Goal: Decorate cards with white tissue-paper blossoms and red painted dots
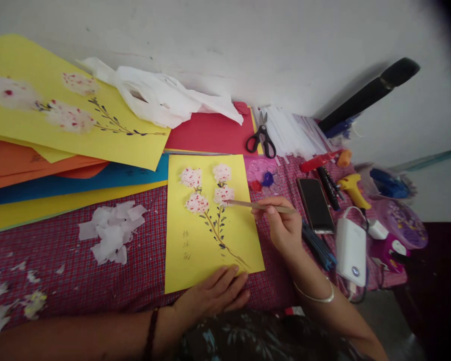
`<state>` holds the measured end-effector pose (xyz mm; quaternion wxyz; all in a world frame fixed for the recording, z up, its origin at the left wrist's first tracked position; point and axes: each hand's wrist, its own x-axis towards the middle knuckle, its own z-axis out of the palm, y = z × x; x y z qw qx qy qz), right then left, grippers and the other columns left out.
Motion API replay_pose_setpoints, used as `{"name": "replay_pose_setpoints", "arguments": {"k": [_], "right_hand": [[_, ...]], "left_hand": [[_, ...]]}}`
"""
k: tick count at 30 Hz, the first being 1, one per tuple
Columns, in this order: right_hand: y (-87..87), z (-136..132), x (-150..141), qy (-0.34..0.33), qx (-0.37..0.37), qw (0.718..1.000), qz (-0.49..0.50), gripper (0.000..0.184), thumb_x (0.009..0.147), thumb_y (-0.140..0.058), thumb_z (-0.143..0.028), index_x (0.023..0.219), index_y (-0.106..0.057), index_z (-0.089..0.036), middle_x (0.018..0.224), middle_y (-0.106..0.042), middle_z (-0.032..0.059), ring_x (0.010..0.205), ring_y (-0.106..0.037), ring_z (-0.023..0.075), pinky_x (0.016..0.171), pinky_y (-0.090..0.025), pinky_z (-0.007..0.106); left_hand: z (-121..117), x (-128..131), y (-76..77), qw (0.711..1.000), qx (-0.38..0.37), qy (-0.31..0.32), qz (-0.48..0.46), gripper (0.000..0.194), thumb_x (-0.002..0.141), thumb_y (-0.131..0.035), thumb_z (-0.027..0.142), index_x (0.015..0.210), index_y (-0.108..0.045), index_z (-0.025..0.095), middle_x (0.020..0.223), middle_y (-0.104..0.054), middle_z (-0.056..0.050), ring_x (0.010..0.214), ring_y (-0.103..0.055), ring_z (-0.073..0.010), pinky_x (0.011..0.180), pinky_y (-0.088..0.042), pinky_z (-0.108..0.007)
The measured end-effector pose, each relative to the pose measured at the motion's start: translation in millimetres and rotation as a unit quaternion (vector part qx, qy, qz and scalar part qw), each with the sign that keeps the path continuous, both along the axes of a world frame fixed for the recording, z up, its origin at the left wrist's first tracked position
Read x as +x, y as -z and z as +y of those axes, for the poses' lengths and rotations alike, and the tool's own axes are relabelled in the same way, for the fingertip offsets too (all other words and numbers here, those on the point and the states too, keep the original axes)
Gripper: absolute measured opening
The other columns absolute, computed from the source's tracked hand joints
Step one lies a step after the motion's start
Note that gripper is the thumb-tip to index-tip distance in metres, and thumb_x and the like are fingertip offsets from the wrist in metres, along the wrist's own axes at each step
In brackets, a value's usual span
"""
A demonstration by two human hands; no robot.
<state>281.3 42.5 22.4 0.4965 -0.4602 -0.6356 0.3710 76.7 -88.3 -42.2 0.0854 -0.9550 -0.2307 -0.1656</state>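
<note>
A yellow sheet of paper (pixel 188 235) lies before me with white-and-pink flowers, red dots, brown stems and dark leaves on it. Some small handwriting runs down its left side. My right hand (pixel 283 228) pinches a thin wooden stick (pixel 257 205), its tip at the lower right flower (pixel 223 194); whether it ends in bristles I cannot make out. My left hand (pixel 220 291) lies flat with fingers stretched across the sheet's bottom edge. Beyond the stick is a pink paint palette (pixel 263 173) with red and dark blue paint.
Torn white paper (pixel 113 230) lies left on the checked cloth (pixel 135 281). A finished-looking flower picture (pixel 128 113) rests on coloured sheets. Black scissors (pixel 262 138), a phone (pixel 315 205), a yellow glue gun (pixel 355 190) and a white power bank (pixel 351 250) are farther right.
</note>
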Motion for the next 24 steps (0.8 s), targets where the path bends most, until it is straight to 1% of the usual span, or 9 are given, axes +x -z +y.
{"name": "replay_pose_setpoints", "arguments": {"k": [5, 7, 12, 19, 22, 24], "right_hand": [[4.0, 2.9, -1.9, -0.027, -0.006, 0.999, -0.043, 0.013, 0.098, -0.057, -0.027, 0.1, -0.069, -0.022, 0.08, -0.073, 0.0013, 0.068, -0.068, 0.0119, 0.062, -0.054, 0.024], [4.0, 3.0, -1.5, -0.021, 0.0, 0.998, -0.053, 0.013, 0.098, -0.057, -0.027, 0.1, -0.069, -0.022, 0.08, -0.073, 0.0016, 0.068, -0.067, 0.012, 0.062, -0.054, 0.025], [0.4, 1.2, -0.6, 0.001, 0.004, 1.0, -0.005, 0.014, 0.099, -0.055, -0.029, 0.101, -0.068, -0.023, 0.078, -0.073, 0.001, 0.065, -0.065, 0.0121, 0.061, -0.054, 0.026], [5.2, 5.7, -1.6, -0.001, -0.021, 0.999, -0.034, 0.016, 0.097, -0.058, -0.033, 0.099, -0.069, -0.022, 0.079, -0.073, 0.0019, 0.065, -0.066, 0.0125, 0.06, -0.054, 0.026], [2.8, 5.5, 0.1, 0.014, -0.013, 1.0, -0.005, 0.016, 0.097, -0.057, -0.034, 0.099, -0.068, -0.022, 0.077, -0.072, 0.0012, 0.065, -0.066, 0.0127, 0.061, -0.054, 0.027], [0.2, 3.5, 1.6, 0.011, -0.013, 1.0, 0.009, 0.016, 0.097, -0.057, -0.034, 0.099, -0.068, -0.022, 0.076, -0.072, 0.0008, 0.066, -0.066, 0.0132, 0.062, -0.055, 0.027]], "left_hand": [[0.8, -0.3, -1.8, 1.0, -0.001, -0.004, -0.01, 0.035, 0.1, -0.049, 0.031, 0.134, -0.053, 0.022, 0.148, -0.05, -0.01, 0.125, -0.056, -0.0205, 0.112, -0.035, -0.038], [1.2, -0.4, -2.2, 1.0, 0.001, -0.004, -0.012, 0.034, 0.1, -0.048, 0.03, 0.134, -0.053, 0.022, 0.147, -0.05, -0.009, 0.125, -0.056, -0.0204, 0.112, -0.035, -0.038], [1.4, -0.2, -2.0, 1.0, 0.005, -0.001, -0.014, 0.034, 0.101, -0.048, 0.029, 0.134, -0.052, 0.021, 0.146, -0.052, -0.009, 0.125, -0.057, -0.0206, 0.112, -0.037, -0.038], [2.8, -0.8, -4.5, 1.0, 0.001, -0.001, -0.013, 0.034, 0.101, -0.047, 0.028, 0.134, -0.053, 0.021, 0.146, -0.054, -0.007, 0.124, -0.059, -0.0203, 0.108, -0.043, -0.035], [2.8, -1.0, -5.5, 1.0, 0.001, 0.0, -0.009, 0.035, 0.101, -0.048, 0.029, 0.134, -0.053, 0.02, 0.147, -0.052, -0.009, 0.124, -0.058, -0.0206, 0.108, -0.042, -0.035], [2.5, -1.0, -5.2, 1.0, -0.002, -0.001, -0.011, 0.035, 0.1, -0.049, 0.029, 0.134, -0.053, 0.021, 0.148, -0.052, -0.009, 0.125, -0.057, -0.0208, 0.109, -0.041, -0.036]]}}
